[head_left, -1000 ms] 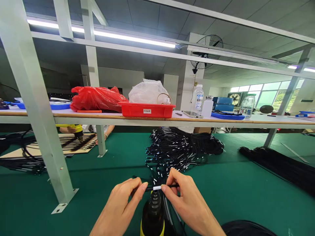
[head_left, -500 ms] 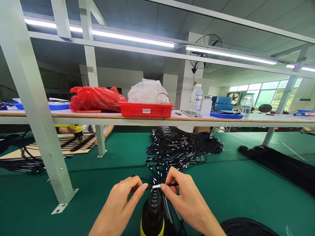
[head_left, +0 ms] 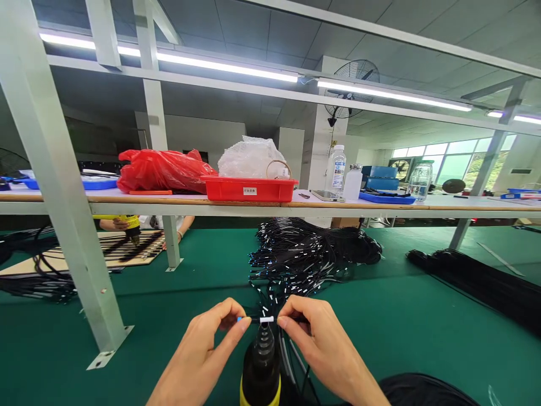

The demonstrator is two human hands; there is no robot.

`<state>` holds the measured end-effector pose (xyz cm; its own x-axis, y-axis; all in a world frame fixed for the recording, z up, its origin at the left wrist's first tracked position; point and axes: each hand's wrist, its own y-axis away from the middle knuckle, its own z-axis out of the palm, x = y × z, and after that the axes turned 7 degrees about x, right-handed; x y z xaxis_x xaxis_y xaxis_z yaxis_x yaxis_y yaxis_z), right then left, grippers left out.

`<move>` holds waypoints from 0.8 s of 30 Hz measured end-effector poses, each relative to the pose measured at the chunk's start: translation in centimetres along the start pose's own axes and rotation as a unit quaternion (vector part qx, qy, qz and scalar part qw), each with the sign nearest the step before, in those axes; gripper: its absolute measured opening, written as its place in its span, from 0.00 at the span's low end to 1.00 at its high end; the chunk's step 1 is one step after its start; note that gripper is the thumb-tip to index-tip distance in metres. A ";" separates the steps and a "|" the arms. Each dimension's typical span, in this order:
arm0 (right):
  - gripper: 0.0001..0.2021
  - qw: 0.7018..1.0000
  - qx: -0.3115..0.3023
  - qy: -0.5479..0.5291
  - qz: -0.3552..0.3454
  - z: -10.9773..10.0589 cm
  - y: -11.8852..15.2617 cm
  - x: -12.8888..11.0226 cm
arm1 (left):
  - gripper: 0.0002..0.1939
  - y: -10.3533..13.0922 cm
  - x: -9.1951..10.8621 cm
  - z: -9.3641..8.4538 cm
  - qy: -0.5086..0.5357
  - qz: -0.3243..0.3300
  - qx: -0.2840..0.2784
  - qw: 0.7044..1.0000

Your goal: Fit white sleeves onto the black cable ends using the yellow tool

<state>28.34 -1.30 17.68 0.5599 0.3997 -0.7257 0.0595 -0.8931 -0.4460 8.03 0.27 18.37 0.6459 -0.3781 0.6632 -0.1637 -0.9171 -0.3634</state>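
Observation:
My left hand (head_left: 213, 341) pinches a thin black cable between thumb and forefinger, and a bit of blue shows at the fingertips. On the other side, my right hand (head_left: 319, 338) pinches the same cable just right of a short white sleeve (head_left: 266, 320). The sleeve lies level between my hands, right above the nozzle of a black and yellow heat gun (head_left: 264, 361) that points upward. Whether sleeve and nozzle touch, I cannot tell. Behind my hands spreads a large bundle of black cables (head_left: 296, 248) with white and blue ends.
More black cables lie on the green table (head_left: 203, 270) at right (head_left: 473, 287) and lower right (head_left: 422, 389). A metal post (head_left: 80, 225) rises at left. The shelf above bears a red tray (head_left: 249, 192) and bottles. Across the table, a co-worker's hand holds a yellow heat gun (head_left: 133, 228).
My fingers have spread slightly apart along the cable, baring more of it on both sides. The white sleeve is now fully visible, and blue shows at my left fingertips.

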 end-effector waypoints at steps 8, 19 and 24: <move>0.09 1.000 0.005 -0.009 -0.007 0.2 -0.2 0.0 | 0.21 0.2 -1.4 0.6 -0.018 0.026 0.016 0.999; 0.08 1.000 0.005 -0.019 0.012 0.3 -0.4 0.1 | 0.23 -0.2 -1.1 0.6 -0.014 -0.014 -0.031 0.999; 0.08 1.000 0.008 -0.022 0.015 0.4 -0.4 0.0 | 0.21 -0.3 -1.1 0.5 0.008 -0.014 -0.041 0.999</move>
<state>28.00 -0.83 17.68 0.5236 0.3824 -0.7613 0.0309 -0.9015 -0.4316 7.78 1.05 17.42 0.6387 -0.3540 0.6832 -0.2074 -0.9342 -0.2902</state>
